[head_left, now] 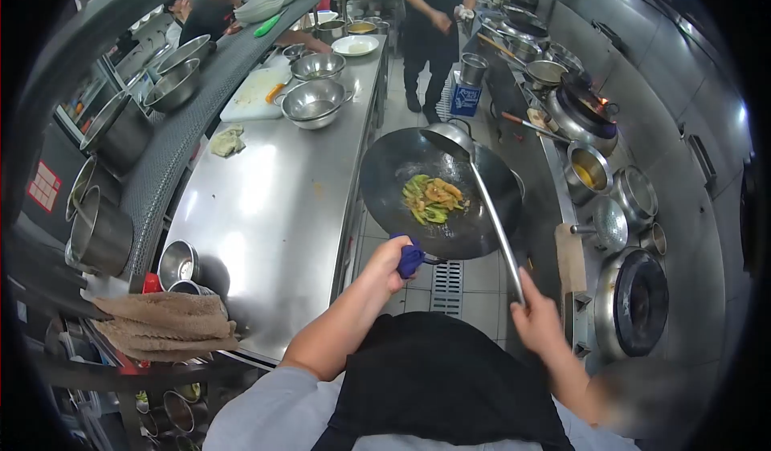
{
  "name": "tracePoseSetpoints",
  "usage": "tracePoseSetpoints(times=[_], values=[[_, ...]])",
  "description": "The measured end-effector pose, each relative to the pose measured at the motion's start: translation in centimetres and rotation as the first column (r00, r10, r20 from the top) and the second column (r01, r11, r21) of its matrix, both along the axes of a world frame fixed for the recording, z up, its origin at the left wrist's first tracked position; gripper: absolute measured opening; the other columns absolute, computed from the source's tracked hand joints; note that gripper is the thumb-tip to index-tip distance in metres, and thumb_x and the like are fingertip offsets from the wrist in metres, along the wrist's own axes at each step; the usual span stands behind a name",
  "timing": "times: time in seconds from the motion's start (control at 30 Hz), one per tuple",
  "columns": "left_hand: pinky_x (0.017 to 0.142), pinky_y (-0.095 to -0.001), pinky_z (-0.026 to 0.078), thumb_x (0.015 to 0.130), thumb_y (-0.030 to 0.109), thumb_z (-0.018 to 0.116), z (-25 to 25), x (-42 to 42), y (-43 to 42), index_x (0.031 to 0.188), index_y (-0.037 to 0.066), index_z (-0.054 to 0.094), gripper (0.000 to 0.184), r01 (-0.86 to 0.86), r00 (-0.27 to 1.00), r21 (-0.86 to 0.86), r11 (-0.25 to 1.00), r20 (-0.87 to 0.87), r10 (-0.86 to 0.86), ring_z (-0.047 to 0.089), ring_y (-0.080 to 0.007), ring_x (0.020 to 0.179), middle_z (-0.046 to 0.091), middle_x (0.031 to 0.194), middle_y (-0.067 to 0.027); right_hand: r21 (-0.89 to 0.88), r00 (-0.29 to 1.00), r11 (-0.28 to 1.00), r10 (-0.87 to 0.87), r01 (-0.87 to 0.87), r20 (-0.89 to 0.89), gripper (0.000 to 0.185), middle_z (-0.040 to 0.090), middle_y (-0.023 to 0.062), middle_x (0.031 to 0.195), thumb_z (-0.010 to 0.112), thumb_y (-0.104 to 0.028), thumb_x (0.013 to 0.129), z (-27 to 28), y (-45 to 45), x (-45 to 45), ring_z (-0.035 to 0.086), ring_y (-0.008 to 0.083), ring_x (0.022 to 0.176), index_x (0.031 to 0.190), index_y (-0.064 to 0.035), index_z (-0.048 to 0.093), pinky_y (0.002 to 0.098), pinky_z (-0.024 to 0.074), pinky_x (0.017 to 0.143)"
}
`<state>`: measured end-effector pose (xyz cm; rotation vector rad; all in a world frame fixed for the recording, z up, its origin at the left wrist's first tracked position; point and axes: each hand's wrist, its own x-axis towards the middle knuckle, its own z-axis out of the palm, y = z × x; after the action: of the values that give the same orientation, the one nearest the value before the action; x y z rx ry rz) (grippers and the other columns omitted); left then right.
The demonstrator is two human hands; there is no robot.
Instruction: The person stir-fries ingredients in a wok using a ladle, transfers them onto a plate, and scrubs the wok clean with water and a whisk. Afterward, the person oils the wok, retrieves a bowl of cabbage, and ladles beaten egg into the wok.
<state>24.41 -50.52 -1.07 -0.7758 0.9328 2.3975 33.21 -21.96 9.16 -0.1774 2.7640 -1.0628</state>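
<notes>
My left hand (393,265) is closed round a purple cloth (411,257) at the near side of a large black wok (385,186). The wok hangs over the aisle between the steel counter and the stove line. Inside it lies a small heap of cooked green vegetable and orange-brown pieces (434,197). In my right hand (536,314) is the long handle of a steel ladle (495,226), gripped near its lower end. The ladle's bowl (450,138) is at the wok's far rim; whether it touches the rim I cannot tell.
A steel counter (273,202) on the left carries colanders (313,102), a cutting board (255,96) and a brown towel (165,322). Burners, pots and a perforated skimmer (608,224) line the right. A person in a black apron (438,25) stands ahead in the aisle. A flame (602,101) shows at the right.
</notes>
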Motion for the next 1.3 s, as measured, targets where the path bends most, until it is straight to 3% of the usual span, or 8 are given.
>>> tracePoseSetpoints(times=[0.17,0.33,0.47,0.6,0.73,0.83,1.1,1.3], values=[[0.035,-0.0257,0.033,0.078,0.018,0.050,-1.0,-7.1,4.4,0.072,0.006,0.048,0.012,0.047,0.999,0.171,0.984,-0.010,-0.046,0.047,-0.0165,0.045,0.049,0.060,-0.0059,0.151,0.988,0.986,-0.046,0.068,-0.146,0.062,0.062,0.0242,0.080,0.052,-0.008,0.082,-7.0,0.7,-0.8,0.063,0.0346,0.064,0.140,-0.0126,0.032,0.0397,0.0487,0.058],[0.036,-0.0253,0.034,0.078,0.017,0.050,1.2,-5.4,7.0,0.076,0.006,0.051,0.011,0.065,0.997,0.190,0.980,-0.045,-0.058,0.048,-0.0164,0.047,0.051,0.062,-0.0067,-0.418,0.949,0.861,-0.200,0.289,0.245,0.056,0.052,0.0057,0.064,0.052,-0.007,0.084,-0.3,4.2,-1.2,0.049,0.0129,0.043,0.137,-0.0036,0.035,0.0295,0.0426,0.040],[0.048,-0.0279,0.043,0.074,0.011,0.051,1.1,-0.9,10.7,0.080,0.006,0.054,0.009,-0.117,0.967,-0.224,0.968,-0.250,0.060,0.053,-0.0169,0.057,0.055,0.069,-0.0064,-0.591,0.914,0.725,-0.136,0.354,0.381,0.047,0.048,0.0024,0.063,0.051,-0.004,0.084,2.3,9.7,-2.0,0.044,0.0107,0.041,0.130,-0.0051,0.042,0.0258,0.0407,0.036],[0.063,-0.0268,0.046,0.070,0.002,0.049,-4.3,4.8,14.3,0.093,-0.002,0.057,0.025,-0.215,0.864,-0.538,0.815,-0.494,-0.098,0.057,-0.0154,0.069,0.058,0.074,-0.0052,-0.459,0.872,0.795,-0.169,0.396,0.459,0.020,0.047,0.0016,0.064,0.051,-0.004,0.083,-3.2,9.1,-3.2,0.047,0.0111,0.050,0.104,-0.0060,0.050,0.0268,0.0444,0.038],[0.050,-0.0282,0.042,0.071,0.007,0.051,-1.7,3.0,15.9,0.081,0.005,0.054,0.010,-0.085,0.972,-0.387,0.918,-0.235,-0.010,0.051,-0.0149,0.056,0.053,0.067,-0.0034,-0.700,0.696,0.380,0.176,0.604,0.696,0.007,0.050,0.0047,0.064,0.051,-0.010,0.087,-3.0,5.9,-0.8,0.048,0.0138,0.048,0.093,-0.0054,0.049,0.0267,0.0353,0.038],[0.034,-0.0262,0.032,0.077,0.016,0.050,-3.2,2.6,14.6,0.070,0.012,0.047,0.009,0.071,0.995,-0.136,0.988,0.085,-0.060,0.043,-0.0156,0.040,0.048,0.056,-0.0038,-0.619,0.511,0.116,0.460,0.776,0.726,0.013,0.048,0.0036,0.064,0.049,-0.014,0.089,-6.0,7.9,-1.1,0.044,0.0125,0.047,0.095,-0.0028,0.051,0.0255,0.0336,0.039],[0.033,-0.0270,0.034,0.078,0.022,0.050,-8.4,5.8,12.4,0.071,0.008,0.049,0.015,0.103,0.954,0.198,0.975,0.259,-0.153,0.046,-0.0175,0.043,0.048,0.058,-0.0061,-0.594,0.441,0.099,0.575,0.798,0.689,0.020,0.048,0.0033,0.065,0.046,-0.015,0.091,-7.6,11.4,2.5,0.045,0.0119,0.045,0.108,-0.0087,0.052,0.0253,0.0355,0.035],[0.036,-0.0276,0.034,0.078,0.020,0.049,-6.1,3.7,10.2,0.076,0.009,0.051,0.011,0.057,0.987,0.110,0.992,0.142,-0.072,0.048,-0.0164,0.046,0.051,0.061,-0.0048,-0.700,0.593,0.032,0.504,0.714,0.628,0.026,0.047,0.0036,0.065,0.044,-0.014,0.092,-2.9,11.4,1.7,0.043,0.0117,0.042,0.116,-0.0053,0.048,0.0258,0.0364,0.032]])
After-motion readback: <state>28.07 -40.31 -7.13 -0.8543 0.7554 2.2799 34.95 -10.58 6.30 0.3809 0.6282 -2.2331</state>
